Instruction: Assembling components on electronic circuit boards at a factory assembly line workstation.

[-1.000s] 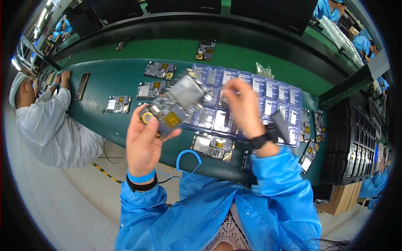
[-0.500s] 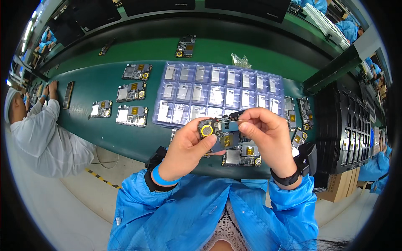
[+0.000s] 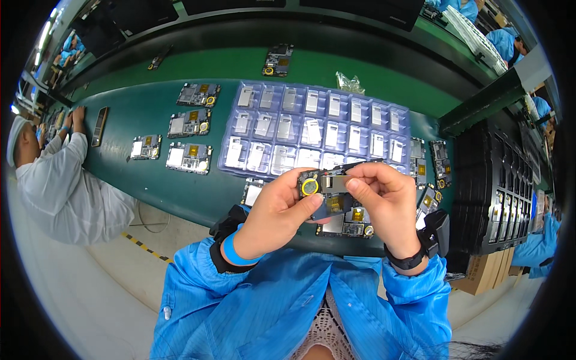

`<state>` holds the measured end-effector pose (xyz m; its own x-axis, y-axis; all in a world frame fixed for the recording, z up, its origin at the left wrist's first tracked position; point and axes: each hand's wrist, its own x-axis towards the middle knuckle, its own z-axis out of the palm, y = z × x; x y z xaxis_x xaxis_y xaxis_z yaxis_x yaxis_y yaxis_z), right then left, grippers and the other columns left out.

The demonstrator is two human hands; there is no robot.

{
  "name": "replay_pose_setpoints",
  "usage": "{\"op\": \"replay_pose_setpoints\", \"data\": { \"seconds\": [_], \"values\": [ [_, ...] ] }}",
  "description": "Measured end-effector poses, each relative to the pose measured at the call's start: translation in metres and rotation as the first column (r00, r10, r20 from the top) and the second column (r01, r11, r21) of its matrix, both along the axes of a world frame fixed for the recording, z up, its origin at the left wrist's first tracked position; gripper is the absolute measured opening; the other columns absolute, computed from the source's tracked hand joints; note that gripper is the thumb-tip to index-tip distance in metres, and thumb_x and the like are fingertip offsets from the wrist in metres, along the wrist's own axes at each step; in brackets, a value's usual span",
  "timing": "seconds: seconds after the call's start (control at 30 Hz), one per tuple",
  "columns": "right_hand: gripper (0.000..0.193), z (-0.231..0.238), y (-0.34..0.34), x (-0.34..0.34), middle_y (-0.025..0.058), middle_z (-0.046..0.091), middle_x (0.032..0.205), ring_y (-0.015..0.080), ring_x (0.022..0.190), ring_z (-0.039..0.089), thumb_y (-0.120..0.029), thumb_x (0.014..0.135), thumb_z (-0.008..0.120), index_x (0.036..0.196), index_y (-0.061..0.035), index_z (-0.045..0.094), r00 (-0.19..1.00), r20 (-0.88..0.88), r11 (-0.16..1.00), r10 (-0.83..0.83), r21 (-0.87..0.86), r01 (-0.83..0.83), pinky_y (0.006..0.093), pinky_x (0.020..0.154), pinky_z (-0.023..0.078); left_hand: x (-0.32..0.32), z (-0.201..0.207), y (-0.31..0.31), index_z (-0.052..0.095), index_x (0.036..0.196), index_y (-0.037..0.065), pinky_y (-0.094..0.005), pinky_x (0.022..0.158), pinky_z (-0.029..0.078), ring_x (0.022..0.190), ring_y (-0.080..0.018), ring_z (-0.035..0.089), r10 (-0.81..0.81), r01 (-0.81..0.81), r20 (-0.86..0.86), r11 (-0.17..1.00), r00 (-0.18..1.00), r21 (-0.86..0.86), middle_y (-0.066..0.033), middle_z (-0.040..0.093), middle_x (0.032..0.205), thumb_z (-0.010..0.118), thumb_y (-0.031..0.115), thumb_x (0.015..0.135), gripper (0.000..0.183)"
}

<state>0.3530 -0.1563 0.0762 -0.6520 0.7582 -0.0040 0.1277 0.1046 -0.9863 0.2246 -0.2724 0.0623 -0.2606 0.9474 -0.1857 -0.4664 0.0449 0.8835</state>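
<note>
My left hand [image 3: 279,207] grips a phone circuit board [image 3: 329,207] by its left end, the thumb beside a round part ringed in yellow [image 3: 309,186]. My right hand [image 3: 384,195] pinches a small silvery metal plate [image 3: 334,184] between thumb and fingers, over the upper part of that board. Whether the plate is seated on the board or just above it, I cannot tell. Below and behind the held board, another circuit board [image 3: 333,227] lies on the bench, partly covered by it.
A clear plastic compartment tray [image 3: 229,157] with several metal plates stands ahead. Circuit boards [image 3: 189,123] lie left, and others [image 3: 441,163] right. A black rack of trays [image 3: 480,198] stands far right. A crumpled clear bag [image 3: 349,83] lies behind the tray. A person [image 3: 66,186] works at left.
The metal plate in my right hand, seen nearly edge-on before, now shows its flat face over the board. Both hands and the board have shifted slightly in view.
</note>
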Motion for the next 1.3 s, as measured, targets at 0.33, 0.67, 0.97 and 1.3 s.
{"op": "replay_pose_setpoints", "data": {
  "seconds": [0.33,0.67,0.97,1.3],
  "values": [
    [0.010,-0.0042,0.0009,-0.0002,0.0003,0.058,0.061,0.0022,0.050,0.044,-0.004,0.073,0.065,0.083,0.0003,0.064,1.000,0.009,0.999,-0.019,-0.026,0.020,0.0187,0.045,0.036,0.0027,0.0028,0.0020,0.038,0.113,-0.004,-0.0275,0.076,0.050,0.087,-0.0128,0.056,0.017,-0.017,0.020,1.000,1.000,-0.011,-0.0085,0.053,0.100,0.044,-0.002,0.086,0.028],
    [0.011,0.0021,-0.0004,0.0008,0.0064,0.059,0.066,0.0084,0.049,0.047,-0.004,0.070,0.065,0.081,-0.0012,0.064,0.991,0.115,0.970,-0.069,0.239,0.040,0.0222,0.044,0.037,0.0054,-0.0017,0.0057,0.039,0.114,-0.004,-0.0289,0.074,0.052,0.085,-0.0120,0.055,0.035,-0.036,-0.014,0.999,0.999,-0.012,-0.0081,0.053,0.099,0.046,0.000,0.086,0.029],
    [0.010,0.0027,-0.0006,0.0021,0.0076,0.060,0.066,0.0096,0.049,0.049,-0.004,0.071,0.065,0.081,-0.0007,0.064,0.993,0.101,0.987,-0.063,0.154,0.047,0.0226,0.045,0.038,0.0049,-0.0050,0.0059,0.038,0.115,-0.002,-0.0340,0.076,0.052,0.091,-0.0190,0.057,-0.001,0.001,-0.041,1.000,0.999,-0.009,-0.0118,0.054,0.104,0.047,0.002,0.086,0.030],
    [0.009,-0.0029,0.0008,0.0042,0.0052,0.058,0.065,0.0069,0.049,0.048,-0.004,0.072,0.064,0.080,0.0006,0.063,0.996,0.050,0.996,-0.071,0.059,0.068,0.0212,0.045,0.037,0.0062,-0.0046,0.0059,0.038,0.115,-0.001,-0.0338,0.077,0.052,0.092,-0.0185,0.056,0.002,-0.003,-0.021,1.000,1.000,-0.021,-0.0114,0.053,0.105,0.046,0.002,0.086,0.030]
  ]
}}
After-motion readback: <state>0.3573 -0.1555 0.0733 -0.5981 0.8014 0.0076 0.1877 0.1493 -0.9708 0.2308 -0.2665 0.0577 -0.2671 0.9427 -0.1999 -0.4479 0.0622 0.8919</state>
